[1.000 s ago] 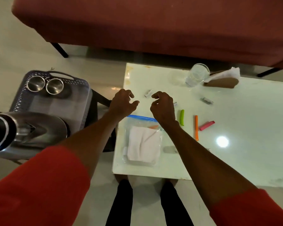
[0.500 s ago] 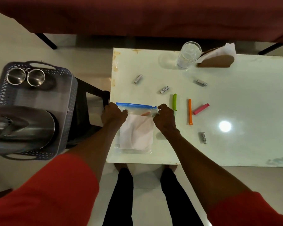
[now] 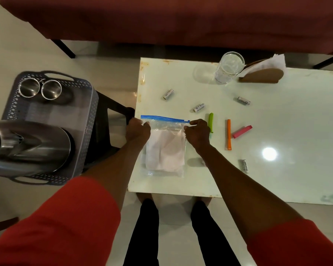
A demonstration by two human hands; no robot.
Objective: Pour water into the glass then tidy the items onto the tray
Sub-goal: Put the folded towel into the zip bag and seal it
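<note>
A clear zip bag (image 3: 165, 148) with a blue seal strip and a white cloth inside lies at the white table's (image 3: 277, 179) near left corner. My left hand (image 3: 137, 129) pinches its top left corner. Its top right corner is pinched by my right hand (image 3: 197, 131). A drinking glass (image 3: 229, 68) stands at the far side of the table. To the left, a grey perforated tray (image 3: 88, 96) holds a steel kettle (image 3: 29, 144) and two steel cups (image 3: 39, 89).
Several batteries (image 3: 199, 107) lie scattered on the table. Green (image 3: 211, 124), orange (image 3: 229, 134) and pink (image 3: 242, 131) clips lie right of the bag. A brown napkin holder (image 3: 261, 73) stands beside the glass. A red sofa (image 3: 181, 20) runs along the far side.
Both hands came down from above the table onto the bag's top corners and now pinch them. The bag's top is drawn flatter and wider.
</note>
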